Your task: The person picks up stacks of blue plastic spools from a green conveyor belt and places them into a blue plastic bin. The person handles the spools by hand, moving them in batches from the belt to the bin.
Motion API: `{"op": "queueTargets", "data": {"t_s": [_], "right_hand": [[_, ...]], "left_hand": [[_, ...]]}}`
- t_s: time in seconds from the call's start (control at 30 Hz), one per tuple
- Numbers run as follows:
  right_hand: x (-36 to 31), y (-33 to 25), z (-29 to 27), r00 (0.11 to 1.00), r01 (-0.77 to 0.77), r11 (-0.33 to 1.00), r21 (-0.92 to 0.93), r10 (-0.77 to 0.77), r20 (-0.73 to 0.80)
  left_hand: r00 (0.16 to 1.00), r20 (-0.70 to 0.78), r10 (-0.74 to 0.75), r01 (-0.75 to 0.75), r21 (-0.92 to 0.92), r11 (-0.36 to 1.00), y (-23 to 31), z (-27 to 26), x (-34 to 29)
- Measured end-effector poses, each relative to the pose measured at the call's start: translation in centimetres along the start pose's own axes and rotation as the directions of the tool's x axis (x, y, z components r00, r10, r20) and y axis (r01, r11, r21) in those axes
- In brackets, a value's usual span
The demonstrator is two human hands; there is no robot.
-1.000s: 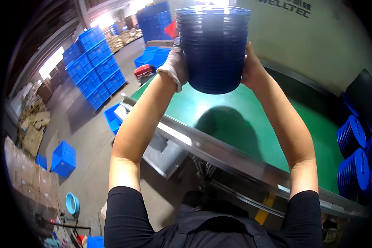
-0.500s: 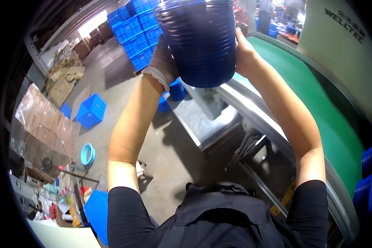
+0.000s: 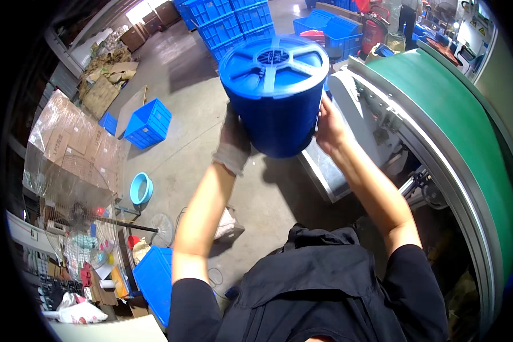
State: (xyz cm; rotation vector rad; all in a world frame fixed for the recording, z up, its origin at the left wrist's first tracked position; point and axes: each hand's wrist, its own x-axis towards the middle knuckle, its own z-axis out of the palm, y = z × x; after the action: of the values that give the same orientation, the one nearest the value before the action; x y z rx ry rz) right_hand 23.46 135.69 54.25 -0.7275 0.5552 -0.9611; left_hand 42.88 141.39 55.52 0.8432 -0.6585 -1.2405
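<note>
Between my two hands, in front of me and well off the floor, is a tall stack of round blue plastic pieces. Its top piece has a spoked pattern with a small hub in the middle. My left hand, in a greyish glove, grips its left side, with the fingers partly hidden behind it. On the opposite side my bare right hand presses against the stack, fingers along its wall. The stack is slightly tilted, so that its top faces me.
A green conveyor belt with a metal frame curves along my right. Blue crates are stacked ahead. Leftward on the floor are another blue crate, a light blue basin, a wire-guarded fan and wrapped cartons.
The stack has come down and nearer in the picture, and its spoked top now shows. Both hands have stayed on it. My view has swung to the right, away from the belt's near end.
</note>
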Motion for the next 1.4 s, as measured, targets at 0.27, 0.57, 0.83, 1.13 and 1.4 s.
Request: {"op": "queueTargets", "data": {"t_s": [0.27, 0.57, 0.83, 1.13, 1.4], "right_hand": [[8.8, 10.2, -6.4, 0.952, -0.037, 0.99, 0.134, 0.076, -0.297], [22.5, 15.5, -19.0, 0.975, -0.046, 0.947, 0.319, 0.112, -0.192], [30.0, 15.8, -29.2, 0.955, 0.006, 0.908, 0.418, 0.12, -0.272], [37.3, 20.1, -41.3, 0.747, 0.196, 0.823, 0.534, 0.228, -0.625], [40.8, 21.0, -48.1, 0.497, 0.286, 0.85, 0.442, 0.263, -0.827]], "left_hand": [[0.999, 0.049, -0.011, 0.01, 0.015, 1.0, -15.8, -16.9, 8.4], [0.997, -0.069, -0.046, 0.047, 0.012, 0.999, -28.7, -20.1, 19.5], [0.916, 0.1, -0.389, 0.398, -0.345, 0.85, -30.0, -12.6, 35.2], [0.737, 0.041, -0.675, 0.664, -0.232, 0.711, -46.6, -18.0, 45.2], [0.651, 0.048, -0.758, 0.749, -0.204, 0.631, -51.1, -16.4, 52.0]]}}
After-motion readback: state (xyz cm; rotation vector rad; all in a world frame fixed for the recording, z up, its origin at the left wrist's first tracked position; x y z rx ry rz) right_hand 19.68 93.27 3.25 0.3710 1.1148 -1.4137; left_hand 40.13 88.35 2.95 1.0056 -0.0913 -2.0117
